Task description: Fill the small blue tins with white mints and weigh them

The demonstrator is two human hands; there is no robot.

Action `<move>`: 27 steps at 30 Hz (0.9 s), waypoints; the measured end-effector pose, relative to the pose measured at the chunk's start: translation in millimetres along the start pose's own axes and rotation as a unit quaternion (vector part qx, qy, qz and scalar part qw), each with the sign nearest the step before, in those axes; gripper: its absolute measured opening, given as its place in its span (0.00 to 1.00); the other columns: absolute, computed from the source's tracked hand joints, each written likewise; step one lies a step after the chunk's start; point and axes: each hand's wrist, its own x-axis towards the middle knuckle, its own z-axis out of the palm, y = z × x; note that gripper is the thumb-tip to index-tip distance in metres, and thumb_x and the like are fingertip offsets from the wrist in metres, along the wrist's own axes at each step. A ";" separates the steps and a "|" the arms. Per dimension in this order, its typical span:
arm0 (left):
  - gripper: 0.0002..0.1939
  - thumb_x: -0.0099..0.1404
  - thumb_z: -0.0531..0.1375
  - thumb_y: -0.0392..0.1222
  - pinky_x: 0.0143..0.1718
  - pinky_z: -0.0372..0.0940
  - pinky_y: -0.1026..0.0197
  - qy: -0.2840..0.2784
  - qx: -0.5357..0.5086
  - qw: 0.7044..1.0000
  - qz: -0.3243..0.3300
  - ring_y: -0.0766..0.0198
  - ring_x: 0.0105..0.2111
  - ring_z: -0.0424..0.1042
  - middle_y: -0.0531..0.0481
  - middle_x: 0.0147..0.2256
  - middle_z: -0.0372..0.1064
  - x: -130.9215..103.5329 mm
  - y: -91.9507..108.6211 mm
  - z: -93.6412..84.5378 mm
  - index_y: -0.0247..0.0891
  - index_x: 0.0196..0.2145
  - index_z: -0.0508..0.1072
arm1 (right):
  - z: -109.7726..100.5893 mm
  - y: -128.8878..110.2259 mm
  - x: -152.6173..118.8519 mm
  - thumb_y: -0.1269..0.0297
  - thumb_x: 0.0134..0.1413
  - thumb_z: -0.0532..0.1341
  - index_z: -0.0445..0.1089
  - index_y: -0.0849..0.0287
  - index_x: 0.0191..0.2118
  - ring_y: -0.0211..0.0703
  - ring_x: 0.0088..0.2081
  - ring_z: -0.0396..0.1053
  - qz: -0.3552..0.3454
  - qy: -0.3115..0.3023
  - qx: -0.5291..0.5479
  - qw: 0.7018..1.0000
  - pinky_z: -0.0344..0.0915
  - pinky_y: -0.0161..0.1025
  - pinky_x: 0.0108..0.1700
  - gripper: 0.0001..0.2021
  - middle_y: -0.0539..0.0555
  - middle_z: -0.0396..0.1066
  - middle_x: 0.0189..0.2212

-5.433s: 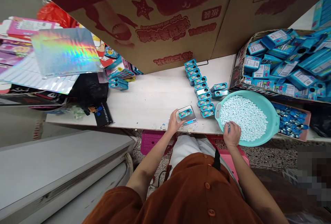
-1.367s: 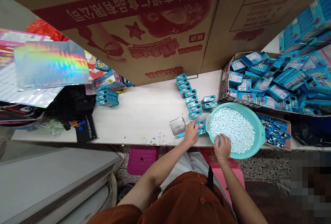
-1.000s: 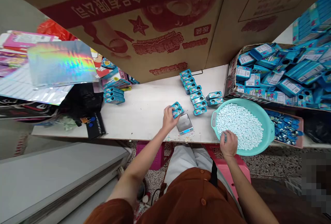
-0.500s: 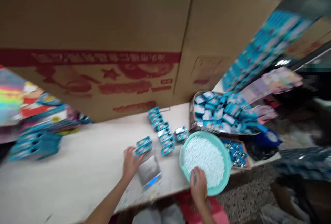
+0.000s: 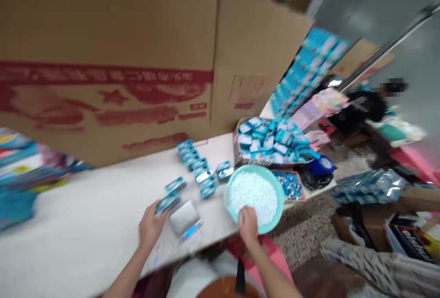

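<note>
Left hand [image 5: 151, 225], lower left of centre, was clamped on a blue box [image 5: 167, 202] beside the scale [image 5: 184, 219]. Right hand [image 5: 248, 224], lower centre, pinched a small grey thing [image 5: 243, 217], blurred, over the bowl [image 5: 280, 197] of white pellets [image 5: 256, 192]. Judged best: box level, grip light, fingers clear of the scale.

red print [image 5: 144, 115] is crossing the cardboard carton [image 5: 103, 23], pale labels [image 5: 245, 139] are dotting heaped blue boxes [image 5: 283, 136], all blurring past reading
</note>
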 end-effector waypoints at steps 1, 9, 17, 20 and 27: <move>0.19 0.55 0.56 0.53 0.47 0.66 0.49 0.002 0.002 1.000 0.000 0.51 0.44 0.70 0.46 0.41 0.69 -9.4 6.5 -7.5 0.40 0.41 0.68 | -4.9 -0.1 1.2 0.65 0.59 0.49 0.70 0.57 0.39 0.50 0.44 0.64 -0.002 -0.020 -0.001 1.000 0.58 0.51 0.49 0.12 0.59 0.70 0.39; 0.18 0.60 0.60 0.44 0.49 0.65 0.55 -0.051 0.006 0.998 0.021 0.59 0.46 0.68 0.44 0.45 0.69 -67.0 16.1 -10.8 0.39 0.48 0.66 | 10.5 24.5 1.6 0.64 0.57 0.52 0.70 0.62 0.37 0.50 0.44 0.62 -0.057 -0.041 -0.012 0.997 0.56 0.48 0.49 0.12 0.63 0.69 0.40; 0.19 0.60 0.61 0.40 0.49 0.64 0.55 -0.092 0.000 0.996 0.017 0.59 0.47 0.68 0.45 0.45 0.67 -75.5 8.7 17.7 0.39 0.49 0.65 | 9.5 23.5 -1.8 0.64 0.57 0.52 0.71 0.62 0.37 0.50 0.46 0.62 -0.053 -0.035 -0.025 0.998 0.56 0.48 0.49 0.11 0.63 0.69 0.40; 0.23 0.59 0.61 0.40 0.51 0.63 0.55 -0.126 0.001 0.992 0.034 0.58 0.50 0.66 0.44 0.47 0.65 -75.9 4.1 20.7 0.39 0.51 0.62 | 10.3 23.5 -1.2 0.64 0.56 0.52 0.70 0.62 0.37 0.51 0.46 0.62 -0.055 -0.030 -0.023 0.998 0.56 0.48 0.49 0.11 0.63 0.69 0.40; 0.41 0.54 0.66 0.48 0.55 0.58 0.50 -0.095 0.027 0.995 0.005 0.52 0.56 0.58 0.39 0.54 0.57 -103.4 -8.1 1.0 0.40 0.59 0.50 | 10.3 22.5 -2.0 0.65 0.56 0.52 0.71 0.61 0.37 0.53 0.47 0.63 -0.048 -0.026 -0.030 0.998 0.57 0.50 0.49 0.12 0.63 0.69 0.41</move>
